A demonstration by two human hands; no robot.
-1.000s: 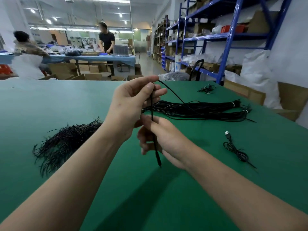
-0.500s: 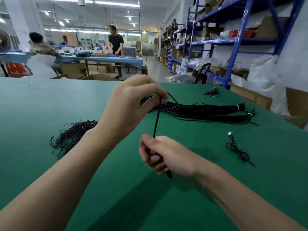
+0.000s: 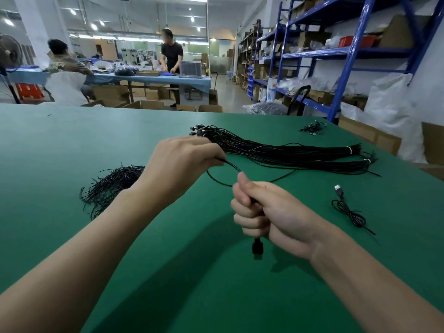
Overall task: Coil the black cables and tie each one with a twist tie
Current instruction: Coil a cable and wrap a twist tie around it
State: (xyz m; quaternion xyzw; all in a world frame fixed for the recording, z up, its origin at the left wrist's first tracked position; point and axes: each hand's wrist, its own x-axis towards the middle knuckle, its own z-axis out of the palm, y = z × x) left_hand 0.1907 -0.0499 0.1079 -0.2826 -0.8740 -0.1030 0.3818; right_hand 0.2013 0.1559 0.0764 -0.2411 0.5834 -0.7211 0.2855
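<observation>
Since half a second ago, your right hand (image 3: 262, 212) has closed into a fist and the cable between your hands, taut then, now sags.

- Left hand (image 3: 182, 162): knuckles up, fingertips pinching the thin black cable (image 3: 231, 165) at the hand's right edge.
- Right hand: fingers curled tight round the same cable, thumb up; the cable's black plug (image 3: 257, 247) hangs below the fist, above the green table mat (image 3: 60, 145).
- Cable: held in the air between both hands, one slack loop dipping toward the mat, a further length trailing right and far.
- Long bundle of black cables (image 3: 288, 155): far of your hands, two white ties near its right end.
- Heap of short black twist ties (image 3: 113, 183): left, partly behind your left forearm.
- Coiled black cable with USB plug (image 3: 348, 210): right, well apart from your hands.
- Small cluster of black connectors (image 3: 312, 128): far right, near the table edge.
</observation>
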